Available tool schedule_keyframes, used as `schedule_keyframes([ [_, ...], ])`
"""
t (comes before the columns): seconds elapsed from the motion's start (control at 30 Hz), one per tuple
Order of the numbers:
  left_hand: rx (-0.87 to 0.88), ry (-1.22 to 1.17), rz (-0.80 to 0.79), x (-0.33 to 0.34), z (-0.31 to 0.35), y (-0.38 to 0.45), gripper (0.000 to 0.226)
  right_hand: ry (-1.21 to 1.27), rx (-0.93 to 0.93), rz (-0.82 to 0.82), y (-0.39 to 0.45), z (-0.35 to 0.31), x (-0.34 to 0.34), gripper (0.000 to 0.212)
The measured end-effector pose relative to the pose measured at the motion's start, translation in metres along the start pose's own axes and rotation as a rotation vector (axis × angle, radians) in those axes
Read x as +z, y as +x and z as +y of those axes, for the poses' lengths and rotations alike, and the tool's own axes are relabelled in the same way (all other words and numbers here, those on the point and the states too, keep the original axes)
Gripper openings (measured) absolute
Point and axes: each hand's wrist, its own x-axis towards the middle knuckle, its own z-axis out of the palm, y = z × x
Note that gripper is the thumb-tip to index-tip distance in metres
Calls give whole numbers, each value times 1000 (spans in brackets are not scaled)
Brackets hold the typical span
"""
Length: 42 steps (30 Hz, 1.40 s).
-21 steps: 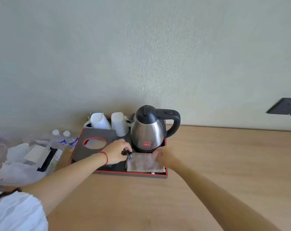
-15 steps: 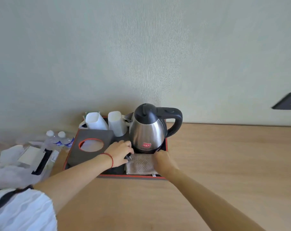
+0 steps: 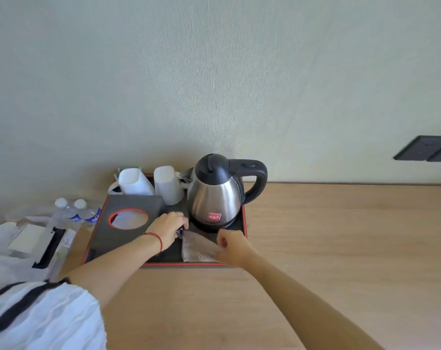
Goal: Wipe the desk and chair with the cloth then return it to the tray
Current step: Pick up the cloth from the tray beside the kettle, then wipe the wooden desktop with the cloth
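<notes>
Now the cloth (image 3: pixel 198 248) lies in the front right part of the tray (image 3: pixel 244 218), just before the kettle (image 3: pixel 215 195). The right hand (image 3: pixel 233 247) rests on the cloth's right edge, its fingers curled together on the fabric. The left hand (image 3: pixel 167 228) sits on the tray left of the cloth, fingers bent over a small dark thing that is too small to make out. Two white cups (image 3: pixel 148 184) stand at the tray's back, and bottles (image 3: pixel 79 213) stand on the counter (image 3: pixel 340 248) to the tray's left
</notes>
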Motion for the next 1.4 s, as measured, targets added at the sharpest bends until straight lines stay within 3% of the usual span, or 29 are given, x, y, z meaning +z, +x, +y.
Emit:
schedule_keyframes([
  [0.13, 4, -54, -63, -4, 9, -2, 48, 440, 74, 28, -18, 0, -14, 40],
  [0.23, 15, -306, -120, -14, 25, -10, 60, 625, 45, 29, -46, -1, -31, 33],
  [0.37, 48, -969, -217, -48, 52, -41, 38, 892, 4, 77, -106, -1, -57, 24],
  [0.47, 131, -1126, -195, -64, 84, -63, 28, 889, -12, 106, -160, 5, -68, 24],
  [0.6, 253, -957, -160, -59, 150, -91, 22, 685, 20, 221, -219, 18, -56, 37],
  [0.77, 447, -657, -62, -27, 239, -114, 23, 650, 49, 478, -278, 51, -27, 18],
  [1.1, 338, -618, -19, 90, 387, -112, 28, 455, 123, 615, -384, 200, -12, 30],
  [1.23, 394, -476, 69, 142, 446, -97, 36, 392, 195, 643, -415, 253, -22, 31],
  [1.33, 401, -414, 16, 182, 479, -80, 41, 191, 240, 706, -424, 286, -26, 23],
  [1.4, 461, -202, 51, 203, 493, -68, 43, 107, 296, 722, -425, 303, -25, 23],
])
